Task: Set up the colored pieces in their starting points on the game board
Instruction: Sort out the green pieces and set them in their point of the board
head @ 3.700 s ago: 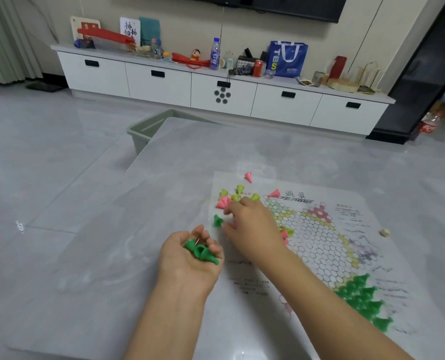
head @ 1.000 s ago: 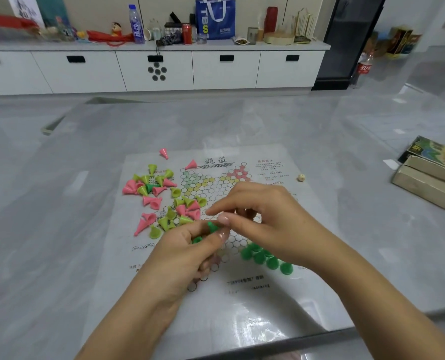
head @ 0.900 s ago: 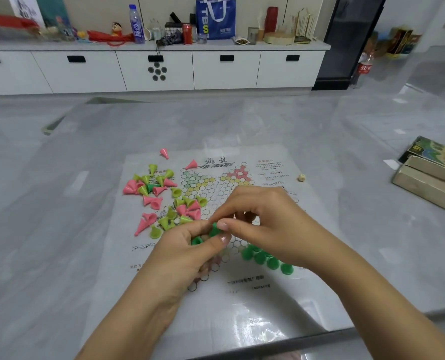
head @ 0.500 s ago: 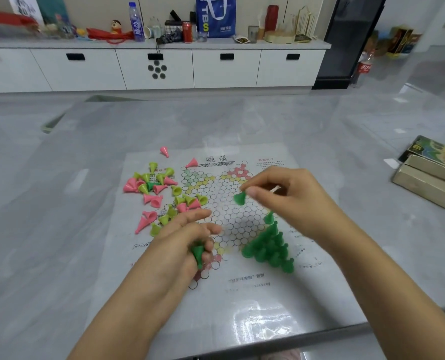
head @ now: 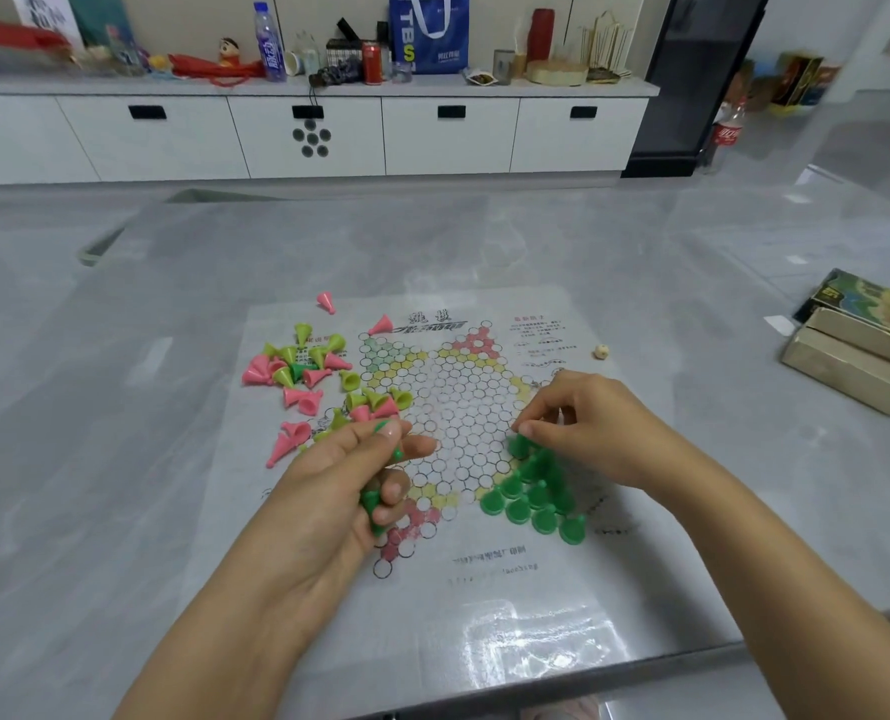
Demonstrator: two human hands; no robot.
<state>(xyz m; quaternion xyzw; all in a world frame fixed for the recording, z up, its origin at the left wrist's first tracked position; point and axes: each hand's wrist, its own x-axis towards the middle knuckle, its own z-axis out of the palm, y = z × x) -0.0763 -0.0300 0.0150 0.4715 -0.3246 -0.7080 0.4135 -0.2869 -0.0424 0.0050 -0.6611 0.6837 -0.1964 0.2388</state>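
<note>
A glossy printed paper game board [head: 484,605] with a star of small hexagon cells is lying flat on the grey marble-look table [head: 94,485], its near edge catching a bright glare. Over the board's near left part, the left hand [head: 338,491] is curling its fingers around a few dark green plastic cone pieces [head: 369,504], with one more green tip showing between the thumb and forefinger. To the right, the right hand [head: 588,433] is pinching one dark green cone piece [head: 519,445] between thumb and fingertips, lowering it at the far tip of the standing cluster of dark green cones [head: 533,498], which is filling the near right star point in an upright triangle. Beyond the left hand, a loose heap of pink and lime green cone pieces [head: 318,376] is lying tipped over, spilling across the board's left edge onto the table. Two lone pink cones [head: 325,302] are resting farther off near the board's far left corner. A small pale die [head: 600,351] is sitting just off the board's right side. Well to the right, an open cardboard game box [head: 858,356] is resting on the table. At the far wall, a long white cabinet [head: 302,132] is carrying bottles, a blue bag and other clutter.
</note>
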